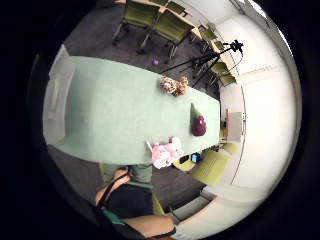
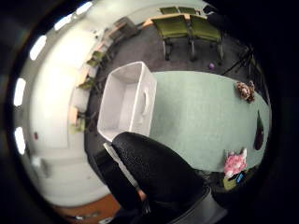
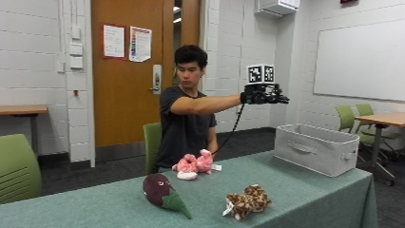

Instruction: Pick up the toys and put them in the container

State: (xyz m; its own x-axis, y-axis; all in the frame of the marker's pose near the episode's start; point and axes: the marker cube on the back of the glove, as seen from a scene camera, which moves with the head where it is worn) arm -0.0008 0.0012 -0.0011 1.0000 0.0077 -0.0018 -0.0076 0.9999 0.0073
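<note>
Gloved right hand (image 3: 265, 96): raised high above the container (image 3: 316, 148), fingers relaxed, holding nothing. Beside the container on the table (image 3: 303, 194): pink toy (image 3: 194, 164), eggplant toy (image 3: 163, 194), spotted toy (image 3: 248, 202).

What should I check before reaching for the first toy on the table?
1. Right hand holding nothing: ok, it is raised in the air above the table.
2. Container upright and open on the table: ok.
3. Container free of toys: ok, thumb side view shows only its bare inside.
4. Three toys lie apart: ok, pink plush, eggplant plush, spotted plush.
5. Fingers straight or curled: cannot tell.
</note>
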